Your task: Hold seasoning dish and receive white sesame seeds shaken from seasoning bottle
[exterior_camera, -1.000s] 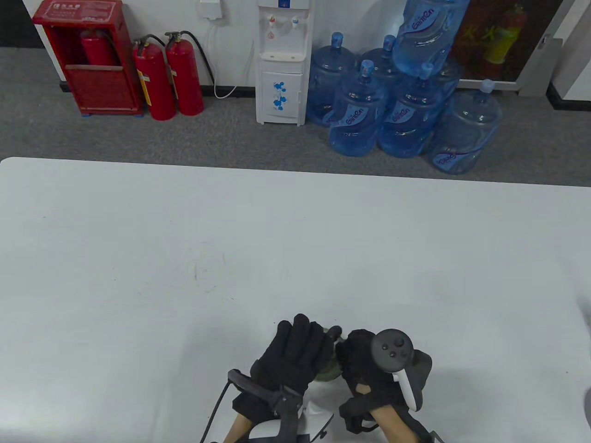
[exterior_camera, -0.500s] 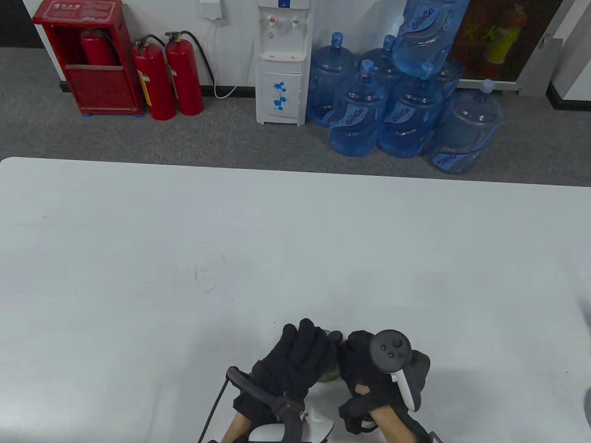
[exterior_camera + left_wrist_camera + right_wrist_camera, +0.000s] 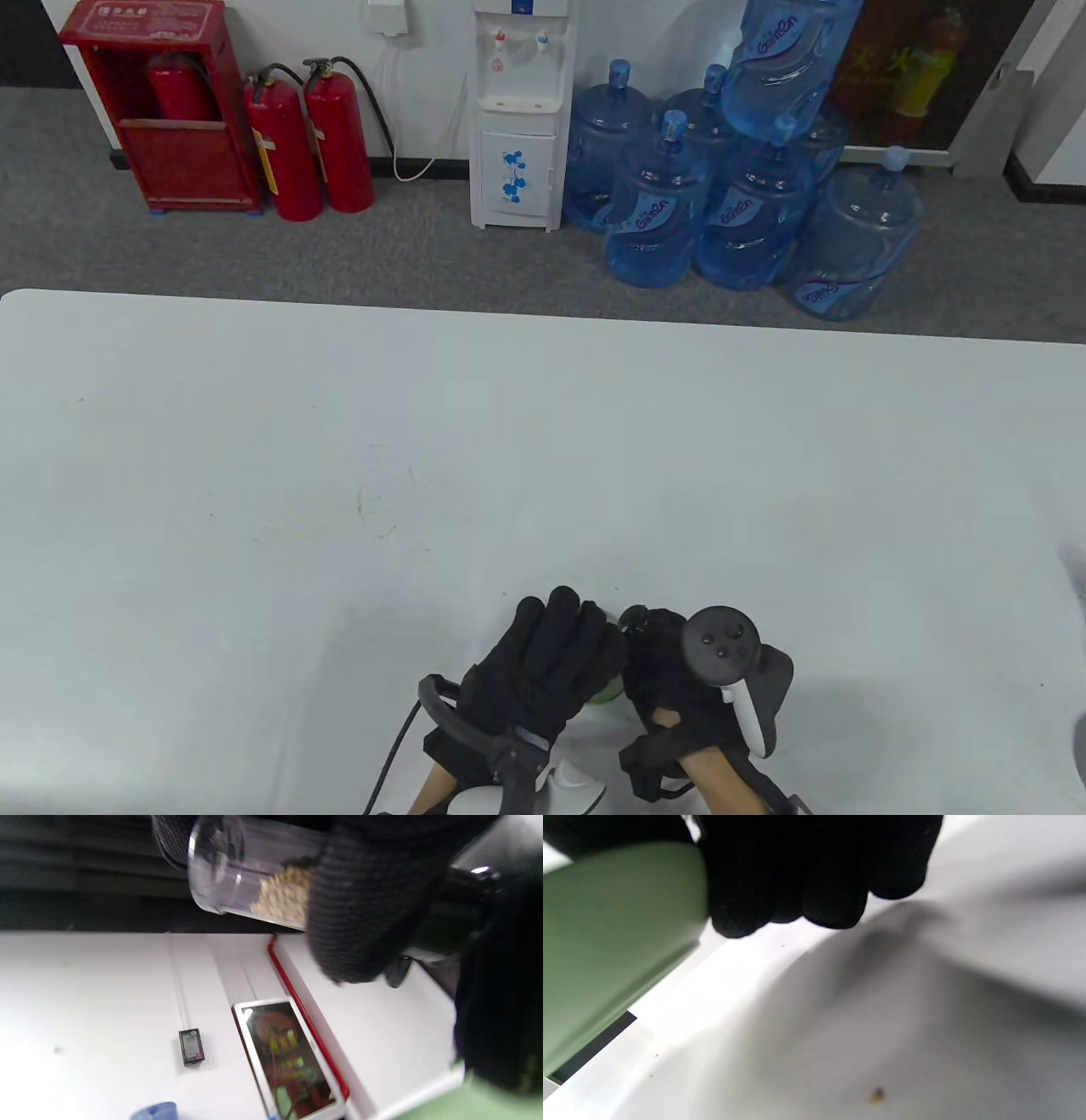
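Both gloved hands are close together at the table's front edge. My left hand (image 3: 556,662) grips a clear seasoning bottle (image 3: 250,878) lying tilted, with pale sesame seeds (image 3: 284,895) inside; in the table view the hand hides nearly all of it. My right hand (image 3: 666,679), tracker on its back, holds the pale green seasoning dish (image 3: 605,693) just above the table. In the right wrist view its fingers (image 3: 797,878) curl on the dish (image 3: 606,942). The dish's inside is hidden.
The white table (image 3: 509,441) stretches wide ahead and to both sides. A few stray seeds (image 3: 878,1094) lie on the table under my right hand. Beyond the far edge stand water jugs (image 3: 747,212), a dispenser (image 3: 517,119) and fire extinguishers (image 3: 310,140).
My left hand has moved a little right and closer to the right hand, covering more of the green dish. The right hand has barely moved.
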`<state>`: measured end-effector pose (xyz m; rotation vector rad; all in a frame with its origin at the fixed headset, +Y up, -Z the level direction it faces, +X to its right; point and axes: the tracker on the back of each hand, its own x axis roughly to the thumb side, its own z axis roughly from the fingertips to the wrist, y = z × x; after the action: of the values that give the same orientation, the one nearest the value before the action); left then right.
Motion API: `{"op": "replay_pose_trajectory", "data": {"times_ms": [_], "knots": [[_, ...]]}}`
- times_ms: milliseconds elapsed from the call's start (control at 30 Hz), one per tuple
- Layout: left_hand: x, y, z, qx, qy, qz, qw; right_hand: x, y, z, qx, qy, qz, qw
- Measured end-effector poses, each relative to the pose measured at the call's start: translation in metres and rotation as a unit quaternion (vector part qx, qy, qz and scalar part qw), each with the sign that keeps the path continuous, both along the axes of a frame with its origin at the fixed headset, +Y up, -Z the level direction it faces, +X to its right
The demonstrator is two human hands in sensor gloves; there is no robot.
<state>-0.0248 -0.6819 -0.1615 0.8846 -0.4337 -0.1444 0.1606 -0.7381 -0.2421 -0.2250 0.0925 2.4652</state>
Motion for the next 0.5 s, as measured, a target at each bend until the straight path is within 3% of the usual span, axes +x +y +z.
{"op": "replay_pose_trajectory", "data": {"times_ms": [67, 100, 133, 200, 233, 300, 333, 400, 433, 500], "knots": [[0.005, -0.015, -0.013, -0.051, 0.068, -0.085, 0.993, -0.001, 0.000, 0.000, 0.013, -0.001, 0.027, 1.000], [0.003, -0.018, -0.010, -0.026, 0.054, -0.113, 0.992, 0.000, -0.001, 0.000, 0.012, -0.003, 0.030, 0.999], [0.001, -0.007, -0.003, 0.011, 0.033, -0.088, 0.996, 0.000, -0.002, 0.000, 0.008, -0.004, 0.020, 1.000], [-0.003, 0.003, 0.003, 0.025, 0.014, -0.012, 1.000, 0.000, 0.000, 0.000, 0.004, -0.003, 0.008, 1.000], [0.000, -0.001, -0.002, -0.003, 0.021, -0.022, 1.000, 0.000, 0.000, -0.001, 0.006, -0.002, 0.012, 1.000], [0.004, -0.022, -0.013, -0.052, 0.082, -0.125, 0.987, 0.000, -0.003, -0.001, 0.006, -0.004, 0.025, 1.000], [0.003, -0.015, -0.008, 0.004, 0.048, -0.124, 0.991, 0.001, -0.003, 0.000, 0.003, -0.006, 0.020, 1.000], [-0.003, 0.002, 0.003, 0.038, 0.028, -0.028, 0.999, 0.001, 0.000, 0.000, 0.005, -0.005, 0.010, 1.000], [-0.002, 0.002, 0.000, 0.017, 0.020, -0.009, 1.000, 0.001, 0.000, 0.000, 0.007, -0.003, 0.013, 1.000], [0.005, -0.017, -0.013, -0.050, 0.080, -0.094, 0.991, 0.000, -0.001, -0.001, 0.009, -0.003, 0.024, 1.000]]}}
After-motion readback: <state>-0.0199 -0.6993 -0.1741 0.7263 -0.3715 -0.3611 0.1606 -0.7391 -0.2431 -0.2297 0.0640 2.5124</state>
